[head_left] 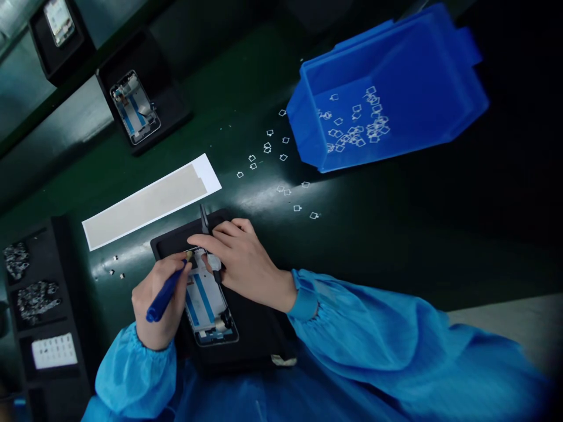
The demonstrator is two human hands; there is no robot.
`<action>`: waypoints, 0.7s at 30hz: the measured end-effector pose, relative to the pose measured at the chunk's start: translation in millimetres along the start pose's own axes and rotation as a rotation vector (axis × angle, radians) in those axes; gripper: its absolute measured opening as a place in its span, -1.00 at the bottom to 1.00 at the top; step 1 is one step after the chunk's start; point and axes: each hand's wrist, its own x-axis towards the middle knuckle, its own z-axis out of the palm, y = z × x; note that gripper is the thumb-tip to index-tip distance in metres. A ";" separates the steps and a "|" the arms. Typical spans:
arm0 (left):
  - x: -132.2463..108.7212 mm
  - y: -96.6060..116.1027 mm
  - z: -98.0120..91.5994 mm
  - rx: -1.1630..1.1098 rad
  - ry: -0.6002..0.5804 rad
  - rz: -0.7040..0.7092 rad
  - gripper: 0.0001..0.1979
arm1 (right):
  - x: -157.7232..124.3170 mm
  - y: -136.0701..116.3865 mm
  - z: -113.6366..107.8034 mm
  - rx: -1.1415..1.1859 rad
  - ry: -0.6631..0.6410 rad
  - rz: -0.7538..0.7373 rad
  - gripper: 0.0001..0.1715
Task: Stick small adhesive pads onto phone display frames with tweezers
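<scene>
An opened phone body (pixel 204 302) with blue strips lies in a black tray (pixel 259 334) in front of me. My left hand (pixel 160 296) is closed round a blue-handled tool (pixel 165 293). Its yellowish end meets the upper left part of the phone; the exact contact is too small to make out. My right hand (pixel 250 272) rests over the upper right edge of the phone, fingers curled round dark tweezers (pixel 204 219). One end of the tweezers sticks out beyond the fingers, and the thumb is partly hidden.
A blue bin (pixel 413 99) at the back right holds many small white frames, with several more loose before it. A white-bordered sheet (pixel 145 202) lies behind my hands. Another black tray with a phone body (pixel 135 108) stands back left. A compartment tray (pixel 48 328) holds small parts.
</scene>
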 end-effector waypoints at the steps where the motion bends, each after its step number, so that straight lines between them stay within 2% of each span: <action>1: -0.5 0.0 -0.2 0.007 -0.009 0.023 -0.80 | 0.1 0.1 0.0 0.002 0.001 0.001 -0.48; 5: 3.6 1.9 -3.8 0.059 -0.068 0.081 -0.82 | -0.2 0.1 0.1 0.006 -0.006 0.012 -0.45; 10: 15.4 7.3 -8.1 0.127 -0.101 0.039 -0.87 | -0.7 0.0 0.0 -0.013 -0.032 0.011 -0.44; 16: 15.4 5.1 -7.9 0.091 -0.126 0.059 -0.85 | -0.7 0.6 0.0 -0.015 -0.039 0.011 -0.44; 21: 19.8 3.2 -8.7 0.133 -0.156 0.046 -0.91 | -0.6 0.6 1.0 -0.021 -0.034 0.009 -0.42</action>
